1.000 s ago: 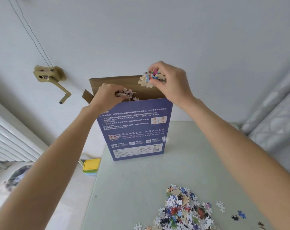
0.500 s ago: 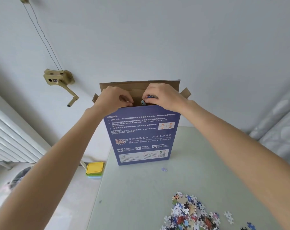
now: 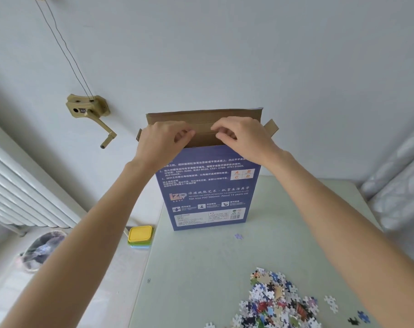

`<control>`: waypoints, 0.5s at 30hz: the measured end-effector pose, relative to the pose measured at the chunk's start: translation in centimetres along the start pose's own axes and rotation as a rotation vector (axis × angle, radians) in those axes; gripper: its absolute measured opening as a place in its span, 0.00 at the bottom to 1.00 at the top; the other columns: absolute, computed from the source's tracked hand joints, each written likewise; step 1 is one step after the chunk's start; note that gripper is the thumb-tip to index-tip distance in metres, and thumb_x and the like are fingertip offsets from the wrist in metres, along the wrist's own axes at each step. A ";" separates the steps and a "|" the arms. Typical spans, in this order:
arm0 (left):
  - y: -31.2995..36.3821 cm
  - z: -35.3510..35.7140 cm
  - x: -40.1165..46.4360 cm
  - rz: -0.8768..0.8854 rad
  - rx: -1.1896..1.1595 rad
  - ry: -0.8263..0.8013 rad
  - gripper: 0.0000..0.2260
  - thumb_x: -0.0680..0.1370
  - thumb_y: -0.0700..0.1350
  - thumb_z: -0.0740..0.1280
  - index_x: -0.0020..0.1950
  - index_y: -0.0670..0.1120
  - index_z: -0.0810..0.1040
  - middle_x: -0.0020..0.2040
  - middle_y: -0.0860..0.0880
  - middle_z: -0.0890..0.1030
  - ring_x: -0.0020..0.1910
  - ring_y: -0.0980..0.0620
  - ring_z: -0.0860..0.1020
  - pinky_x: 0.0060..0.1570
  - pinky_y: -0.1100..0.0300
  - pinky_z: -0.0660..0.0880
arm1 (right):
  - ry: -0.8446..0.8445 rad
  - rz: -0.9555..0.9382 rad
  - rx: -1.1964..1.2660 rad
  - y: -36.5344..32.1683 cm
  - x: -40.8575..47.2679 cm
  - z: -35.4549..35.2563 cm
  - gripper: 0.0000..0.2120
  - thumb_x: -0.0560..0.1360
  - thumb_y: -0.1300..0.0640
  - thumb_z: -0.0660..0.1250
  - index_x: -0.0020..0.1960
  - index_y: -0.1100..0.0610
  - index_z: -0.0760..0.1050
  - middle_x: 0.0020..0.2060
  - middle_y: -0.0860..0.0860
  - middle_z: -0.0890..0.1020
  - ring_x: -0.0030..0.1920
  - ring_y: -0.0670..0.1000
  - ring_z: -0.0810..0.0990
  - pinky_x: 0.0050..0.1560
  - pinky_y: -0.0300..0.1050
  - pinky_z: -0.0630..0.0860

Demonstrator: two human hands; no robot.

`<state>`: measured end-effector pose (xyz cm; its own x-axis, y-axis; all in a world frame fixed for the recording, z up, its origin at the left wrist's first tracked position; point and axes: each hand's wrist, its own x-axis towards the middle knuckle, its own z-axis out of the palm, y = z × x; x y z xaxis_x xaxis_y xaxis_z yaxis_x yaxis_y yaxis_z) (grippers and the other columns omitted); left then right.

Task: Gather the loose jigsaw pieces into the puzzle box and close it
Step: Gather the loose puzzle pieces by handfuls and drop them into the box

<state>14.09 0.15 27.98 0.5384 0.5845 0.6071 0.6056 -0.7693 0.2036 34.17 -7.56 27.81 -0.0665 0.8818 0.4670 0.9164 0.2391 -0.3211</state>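
The blue puzzle box (image 3: pixel 208 190) stands upright at the far side of the pale green table (image 3: pixel 189 268), its brown top flaps open. My left hand (image 3: pixel 163 140) lies over the front wall's top left corner, fingers curled into the opening round that edge. My right hand (image 3: pixel 246 136) hovers over the opening's right half with loosely curled fingers; no piece shows in it. A pile of loose jigsaw pieces (image 3: pixel 272 301) lies at the near right of the table. One lilac piece (image 3: pixel 238 236) lies just in front of the box.
A few stray pieces (image 3: pixel 331 303) lie right of the pile. A yellow-lidded container (image 3: pixel 140 233) sits on the sill left of the table. A wall crank (image 3: pixel 87 108) and a radiator (image 3: pixel 19 197) are at the left, and patterned fabric (image 3: pixel 400 185) at the right.
My right hand came down from above the box with a handful of pieces and no longer shows any. A single piece fell onto the table in front of the box.
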 end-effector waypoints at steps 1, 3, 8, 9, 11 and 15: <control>0.6 0.1 -0.9 0.099 0.022 0.125 0.06 0.77 0.47 0.66 0.42 0.48 0.81 0.35 0.55 0.81 0.36 0.54 0.79 0.31 0.60 0.73 | 0.096 -0.018 0.009 -0.4 -1.4 0.0 0.07 0.77 0.56 0.63 0.53 0.53 0.78 0.42 0.46 0.82 0.40 0.48 0.79 0.41 0.48 0.78; 1.8 0.7 -3.2 0.260 -0.006 0.285 0.07 0.77 0.44 0.65 0.42 0.47 0.82 0.35 0.55 0.81 0.36 0.54 0.78 0.30 0.63 0.71 | 0.265 -0.052 -0.031 -1.1 -5.3 0.6 0.07 0.77 0.58 0.63 0.51 0.54 0.79 0.41 0.46 0.82 0.38 0.47 0.79 0.36 0.40 0.75; 5.6 5.1 -11.5 0.275 -0.212 0.163 0.07 0.76 0.42 0.65 0.46 0.45 0.82 0.38 0.53 0.82 0.40 0.52 0.77 0.38 0.65 0.71 | 0.278 0.091 -0.074 -0.7 -18.0 4.2 0.07 0.76 0.60 0.63 0.50 0.57 0.80 0.43 0.49 0.83 0.41 0.48 0.80 0.41 0.38 0.76; 6.5 6.4 -13.3 0.221 -0.237 0.082 0.07 0.76 0.43 0.64 0.48 0.46 0.82 0.40 0.53 0.82 0.42 0.52 0.77 0.40 0.65 0.71 | 0.209 0.156 -0.081 -0.2 -20.8 5.2 0.08 0.76 0.59 0.63 0.50 0.57 0.80 0.43 0.49 0.83 0.41 0.48 0.81 0.41 0.41 0.78; 8.0 8.8 -16.6 0.064 -0.247 -0.162 0.11 0.76 0.48 0.63 0.55 0.48 0.79 0.48 0.54 0.82 0.48 0.52 0.77 0.45 0.60 0.76 | 0.035 0.320 -0.071 0.8 -26.3 6.9 0.10 0.76 0.57 0.62 0.54 0.56 0.78 0.47 0.49 0.83 0.46 0.48 0.81 0.46 0.46 0.79; 10.9 14.3 -22.3 -0.257 -0.201 -0.828 0.30 0.74 0.58 0.65 0.73 0.53 0.59 0.69 0.49 0.68 0.66 0.47 0.67 0.62 0.50 0.70 | -0.361 0.676 -0.098 2.7 -36.0 8.6 0.20 0.76 0.51 0.63 0.67 0.54 0.70 0.64 0.52 0.73 0.66 0.53 0.69 0.69 0.48 0.63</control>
<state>17.04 -17.54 5.68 0.6983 0.6843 -0.2101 0.6935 -0.5739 0.4356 35.65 -35.12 3.06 0.4113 0.9051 -0.1078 0.8331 -0.4213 -0.3585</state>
